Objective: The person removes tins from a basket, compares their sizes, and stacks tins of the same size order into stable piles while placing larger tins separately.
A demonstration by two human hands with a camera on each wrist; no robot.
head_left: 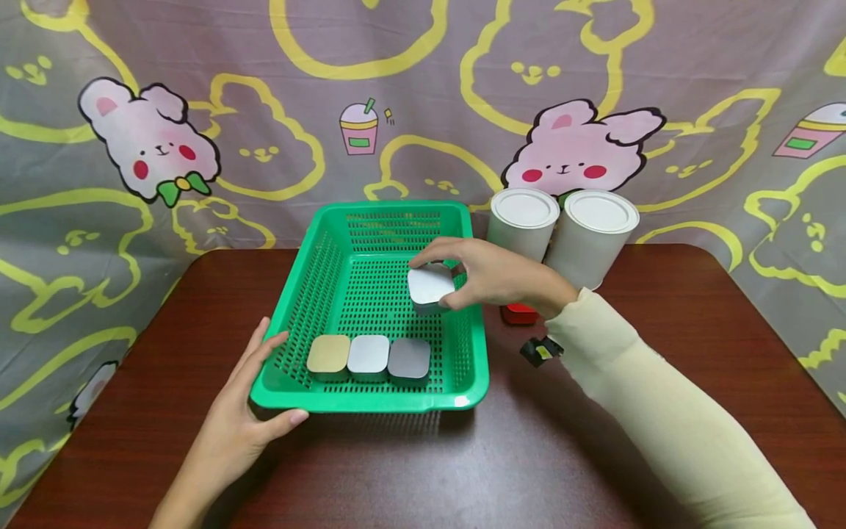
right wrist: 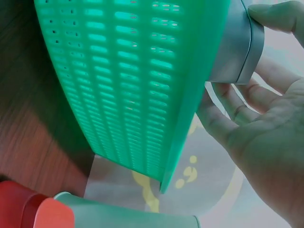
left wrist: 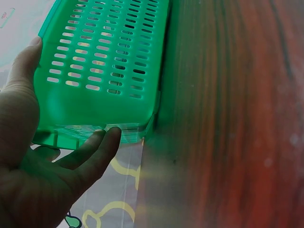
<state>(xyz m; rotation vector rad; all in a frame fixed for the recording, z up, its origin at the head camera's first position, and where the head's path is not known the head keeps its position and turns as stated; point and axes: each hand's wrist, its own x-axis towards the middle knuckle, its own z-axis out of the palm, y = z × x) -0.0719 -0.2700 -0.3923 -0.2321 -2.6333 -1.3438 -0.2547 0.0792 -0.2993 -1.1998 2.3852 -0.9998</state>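
My right hand holds a small square tin with a pale lid above the right part of a green plastic basket. In the right wrist view the grey tin shows beyond the basket rim, with the thumb on one side and fingers on the other. Inside the basket, a gold tin, a silver tin and a dark grey tin stand in a row along the near side. My left hand grips the basket's near left corner, thumb at the front rim and fingers along the left rim.
Two tall canisters with white lids, a left one and a right one, stand behind my right forearm. A red object lies partly hidden beneath that wrist. A patterned cloth hangs behind the brown table.
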